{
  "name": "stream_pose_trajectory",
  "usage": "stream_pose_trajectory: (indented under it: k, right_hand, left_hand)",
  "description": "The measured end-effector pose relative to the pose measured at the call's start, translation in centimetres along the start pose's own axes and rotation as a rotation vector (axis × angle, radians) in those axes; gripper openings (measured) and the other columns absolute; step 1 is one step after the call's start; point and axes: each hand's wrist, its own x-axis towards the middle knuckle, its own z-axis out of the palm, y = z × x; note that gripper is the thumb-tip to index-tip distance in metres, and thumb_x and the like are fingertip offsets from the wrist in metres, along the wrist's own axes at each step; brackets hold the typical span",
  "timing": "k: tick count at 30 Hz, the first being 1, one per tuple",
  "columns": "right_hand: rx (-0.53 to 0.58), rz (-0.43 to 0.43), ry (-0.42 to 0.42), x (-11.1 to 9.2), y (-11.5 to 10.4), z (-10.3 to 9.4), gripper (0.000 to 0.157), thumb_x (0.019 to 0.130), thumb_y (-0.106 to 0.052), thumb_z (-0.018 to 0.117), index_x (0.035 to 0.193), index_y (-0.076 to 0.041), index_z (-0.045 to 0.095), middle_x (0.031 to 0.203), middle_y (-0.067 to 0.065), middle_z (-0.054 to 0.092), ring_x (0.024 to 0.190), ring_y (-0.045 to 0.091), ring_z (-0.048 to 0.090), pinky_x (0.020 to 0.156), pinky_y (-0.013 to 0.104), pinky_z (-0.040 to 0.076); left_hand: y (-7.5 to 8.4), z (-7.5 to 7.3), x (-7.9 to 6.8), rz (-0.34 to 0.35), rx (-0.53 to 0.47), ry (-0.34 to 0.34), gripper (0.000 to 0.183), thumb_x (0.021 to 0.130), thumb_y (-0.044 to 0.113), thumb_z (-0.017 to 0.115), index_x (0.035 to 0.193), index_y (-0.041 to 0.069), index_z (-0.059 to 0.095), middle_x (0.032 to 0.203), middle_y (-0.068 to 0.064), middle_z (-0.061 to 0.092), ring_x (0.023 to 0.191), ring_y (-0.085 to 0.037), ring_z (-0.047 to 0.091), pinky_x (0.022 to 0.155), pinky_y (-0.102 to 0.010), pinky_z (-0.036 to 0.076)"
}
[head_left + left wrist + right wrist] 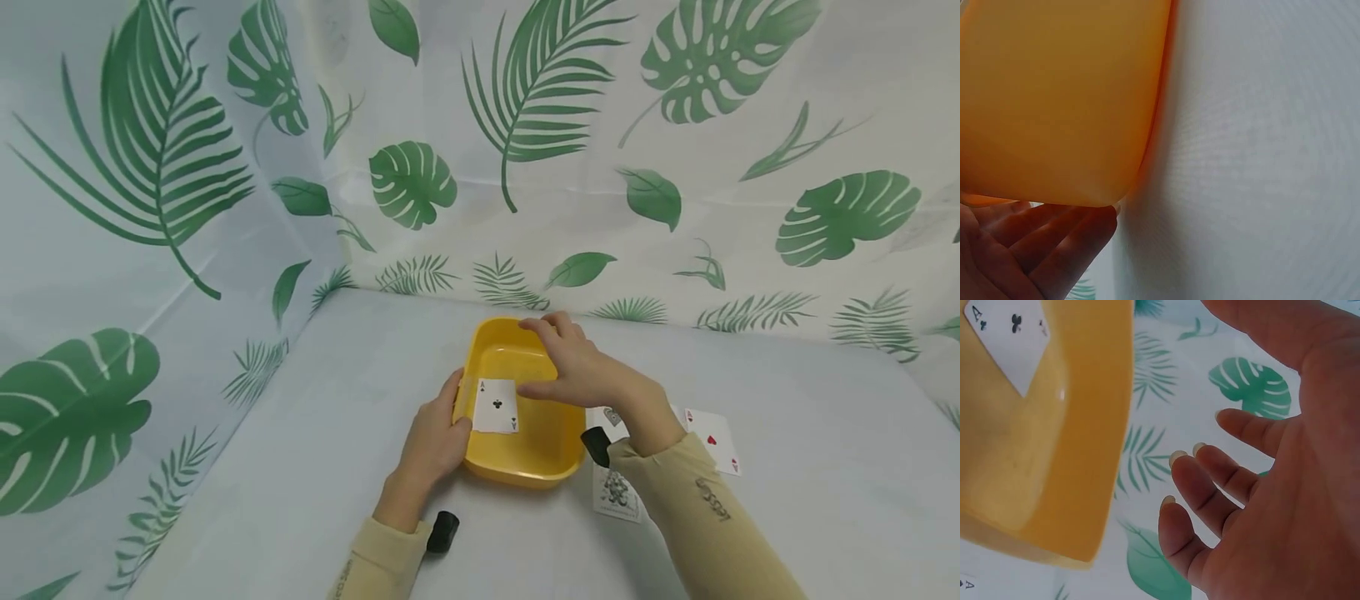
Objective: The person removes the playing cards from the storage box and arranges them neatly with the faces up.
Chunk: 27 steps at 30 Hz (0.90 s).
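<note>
A yellow plastic tub [536, 454] stands on the white surface, and an ace of clubs [496, 406] lies face up in its left part. My left hand [433, 442] grips the tub's left side, thumb by the rim. In the left wrist view its fingers [1072, 250] reach along the outer wall. Over the tub's right side hovers my right hand [581, 367], fingers spread and loosely bent. Its palm and fingers [1194, 487] hold nothing in the right wrist view.
To the tub's right lie an ace of hearts [714, 440], a joker [617, 497] and another card [609, 422], partly covered by the right forearm. Leaf-patterned cloth [480, 183] rises behind and at the left.
</note>
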Motion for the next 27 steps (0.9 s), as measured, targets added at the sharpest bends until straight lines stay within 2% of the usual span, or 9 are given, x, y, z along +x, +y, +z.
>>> stream_pose_trajectory:
  k: [7, 19, 27]
  right_hand:
    - [-0.008, 0.025, -0.011, 0.4, 0.5, 0.1, 0.085, 0.086, -0.035, 0.079, 0.153, -0.007, 0.034, 0.144, 0.019, 0.031, 0.128, 0.039, 0.036, 0.102, 0.059, 0.039]
    - [-0.055, 0.012, -0.04, 2.2, 0.5, 1.3, 0.082, 0.088, -0.039, 0.077, 0.152, -0.007, 0.037, 0.149, 0.023, 0.03, 0.129, 0.041, 0.041, 0.105, 0.056, 0.038]
    - [-0.112, 0.058, -0.123, 4.0, -0.3, 3.1, 0.083, 0.088, -0.04, 0.077, 0.153, -0.009, 0.037, 0.152, 0.021, 0.029, 0.133, 0.041, 0.035, 0.105, 0.057, 0.037]
  left_hand:
    - [0.6, 0.3, 0.3, -0.001, -0.001, -0.019, 0.07, 0.088, 0.007, 0.048, 0.156, 0.008, 0.036, 0.137, -0.011, 0.06, 0.087, -0.019, 0.057, 0.087, -0.042, 0.048]
    - [0.8, 0.3, 0.4, -0.002, 0.013, -0.026, 0.069, 0.089, 0.007, 0.049, 0.157, 0.009, 0.036, 0.138, -0.012, 0.06, 0.09, -0.021, 0.058, 0.088, -0.044, 0.047]
    - [0.2, -0.1, 0.1, -0.02, 0.04, -0.021, 0.068, 0.09, 0.007, 0.05, 0.156, 0.008, 0.036, 0.137, -0.014, 0.06, 0.086, -0.02, 0.058, 0.084, -0.043, 0.048]
